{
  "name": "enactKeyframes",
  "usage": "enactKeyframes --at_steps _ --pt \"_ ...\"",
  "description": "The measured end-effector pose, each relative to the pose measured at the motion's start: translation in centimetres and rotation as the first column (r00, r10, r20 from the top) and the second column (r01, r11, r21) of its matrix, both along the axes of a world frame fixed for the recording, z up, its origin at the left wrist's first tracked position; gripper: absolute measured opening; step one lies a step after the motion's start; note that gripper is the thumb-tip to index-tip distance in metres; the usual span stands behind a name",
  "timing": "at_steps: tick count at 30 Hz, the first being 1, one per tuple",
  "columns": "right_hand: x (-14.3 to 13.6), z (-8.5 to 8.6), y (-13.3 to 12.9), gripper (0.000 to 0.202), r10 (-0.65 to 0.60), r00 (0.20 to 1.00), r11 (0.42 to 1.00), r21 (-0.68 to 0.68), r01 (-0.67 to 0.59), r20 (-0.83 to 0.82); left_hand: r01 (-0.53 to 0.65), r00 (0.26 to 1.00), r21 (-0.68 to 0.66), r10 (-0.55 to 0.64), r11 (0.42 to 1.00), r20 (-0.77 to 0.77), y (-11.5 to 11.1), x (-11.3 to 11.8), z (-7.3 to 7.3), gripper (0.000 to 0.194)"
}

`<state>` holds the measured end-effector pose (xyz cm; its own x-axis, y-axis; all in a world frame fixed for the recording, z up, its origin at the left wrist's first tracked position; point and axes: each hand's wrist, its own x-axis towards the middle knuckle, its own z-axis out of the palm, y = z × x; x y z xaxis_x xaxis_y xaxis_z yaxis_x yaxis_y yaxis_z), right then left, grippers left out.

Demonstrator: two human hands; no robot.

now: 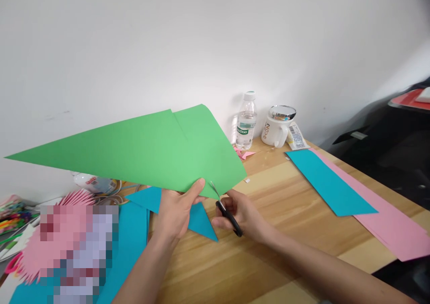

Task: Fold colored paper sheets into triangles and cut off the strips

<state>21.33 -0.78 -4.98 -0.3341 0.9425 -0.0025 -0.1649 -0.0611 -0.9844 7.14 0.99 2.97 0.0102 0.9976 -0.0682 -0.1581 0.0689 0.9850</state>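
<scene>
A large sheet of green paper (pixel 141 151), folded to a long point at the left, is held up above the table. My left hand (pixel 176 210) grips its lower edge, thumb on top and fingers hidden underneath. In my right hand (pixel 242 214) is a pair of black-handled scissors (pixel 230 216), their blades at the paper's lower right edge, one blade showing over the green surface. Below the paper, a blue paper piece (pixel 201 221) with pointed corners lies partly hidden behind my left hand.
At the back stand a water bottle (pixel 247 122) and a white mug (pixel 276 127) with a round mirror-like top. Blue paper (pixel 329 180) and pink paper (pixel 393 228) lie on the table (pixel 285 250) at right. Fringed pink paper (pixel 77 198) and more blue paper (pixel 129 232) are at left.
</scene>
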Motion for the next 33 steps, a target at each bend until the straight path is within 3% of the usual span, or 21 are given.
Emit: enactKeyframes --at_steps 5,11,21,33 --pt "0.3 1.0 0.1 0.061 0.076 0.996 0.996 -0.034 -0.077 -0.046 0.004 1.000 -0.002 -0.004 1.000 0.008 -0.1 0.0 0.0 0.033" --pt "0.6 1.5 0.2 0.052 0.149 0.983 0.989 0.033 -0.146 -0.110 -0.050 0.998 0.009 0.050 0.999 0.036 0.2 -0.1 0.6 0.036" --pt "0.1 0.8 0.2 0.039 0.017 0.997 1.000 0.016 -0.015 -0.079 0.048 0.999 -0.018 -0.048 0.999 0.007 -0.3 0.0 0.3 0.039" --pt "-0.1 0.9 0.1 0.040 -0.037 0.999 0.999 -0.006 0.037 -0.027 0.027 0.999 -0.016 -0.027 1.000 -0.025 -0.4 0.0 0.1 0.044"
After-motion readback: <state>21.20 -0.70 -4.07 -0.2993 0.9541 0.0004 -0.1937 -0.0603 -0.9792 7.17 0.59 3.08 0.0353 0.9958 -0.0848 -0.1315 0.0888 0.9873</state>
